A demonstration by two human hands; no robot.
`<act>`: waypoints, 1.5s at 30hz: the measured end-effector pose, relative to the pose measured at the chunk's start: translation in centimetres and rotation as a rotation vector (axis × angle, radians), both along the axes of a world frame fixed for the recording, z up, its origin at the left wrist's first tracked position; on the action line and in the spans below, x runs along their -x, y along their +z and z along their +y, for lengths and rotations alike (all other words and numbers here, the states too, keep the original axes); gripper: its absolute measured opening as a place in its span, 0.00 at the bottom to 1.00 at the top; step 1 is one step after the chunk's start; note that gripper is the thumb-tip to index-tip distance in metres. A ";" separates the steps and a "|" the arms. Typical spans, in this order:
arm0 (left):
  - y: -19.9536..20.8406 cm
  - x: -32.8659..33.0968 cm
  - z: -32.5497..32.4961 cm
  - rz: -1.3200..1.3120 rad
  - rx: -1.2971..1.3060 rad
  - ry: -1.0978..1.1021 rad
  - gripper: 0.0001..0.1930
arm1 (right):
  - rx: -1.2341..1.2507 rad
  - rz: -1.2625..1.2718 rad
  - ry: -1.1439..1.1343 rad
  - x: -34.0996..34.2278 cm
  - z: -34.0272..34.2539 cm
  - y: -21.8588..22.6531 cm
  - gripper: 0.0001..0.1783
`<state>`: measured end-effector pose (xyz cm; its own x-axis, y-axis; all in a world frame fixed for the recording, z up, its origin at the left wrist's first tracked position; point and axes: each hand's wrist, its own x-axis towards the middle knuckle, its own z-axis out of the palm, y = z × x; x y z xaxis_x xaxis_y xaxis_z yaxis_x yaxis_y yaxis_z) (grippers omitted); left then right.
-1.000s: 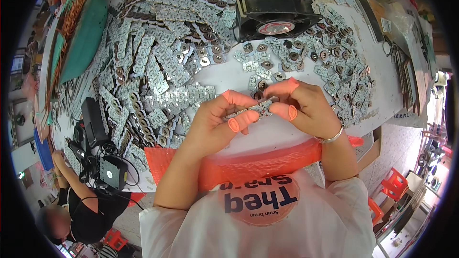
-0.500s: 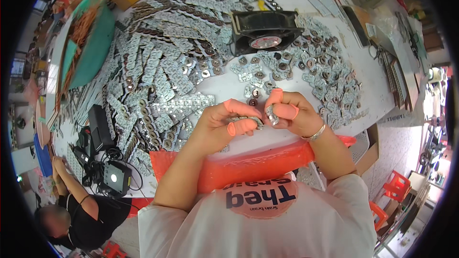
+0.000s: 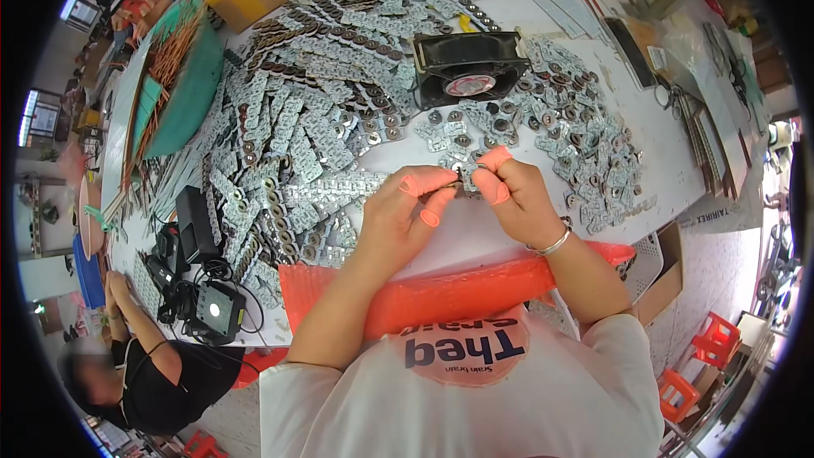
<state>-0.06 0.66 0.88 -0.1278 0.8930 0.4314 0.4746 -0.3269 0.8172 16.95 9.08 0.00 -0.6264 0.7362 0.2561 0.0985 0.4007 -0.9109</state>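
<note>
My left hand (image 3: 397,219) and my right hand (image 3: 524,203) meet over the bare front part of the table, with orange finger covers on thumbs and index fingers. A small silvery metal plate piece (image 3: 460,175) is pinched between their fingertips, mostly hidden by them. Both hands are closed. Just beyond them lie loose small metal plates with round brown parts (image 3: 458,129). Left of my left hand, a heap of strips made of joined plates (image 3: 331,187) spreads across the table.
A black fan (image 3: 469,68) stands behind my hands. More loose plates (image 3: 585,131) lie at right. A red padded sheet (image 3: 458,293) covers the table's near edge. At left are a green basin (image 3: 191,85) and a black power box (image 3: 214,312). A co-worker (image 3: 170,373) sits lower left.
My hands have come together and moved slightly away from me; before, a small gap parted the metal pieces in each hand. The whole view has shifted a little.
</note>
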 end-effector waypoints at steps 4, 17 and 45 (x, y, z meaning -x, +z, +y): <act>-0.4 -0.5 -0.2 -0.005 -0.013 0.063 0.11 | -0.025 -0.001 0.017 0.3 0.1 -0.4 0.09; -0.5 -0.1 -0.5 0.197 -0.094 0.077 0.13 | 0.254 0.083 -0.075 1.0 -1.1 -0.8 0.12; -0.9 0.6 -0.8 -0.486 0.456 -0.119 0.09 | 0.407 -0.179 0.196 -1.6 1.5 1.6 0.09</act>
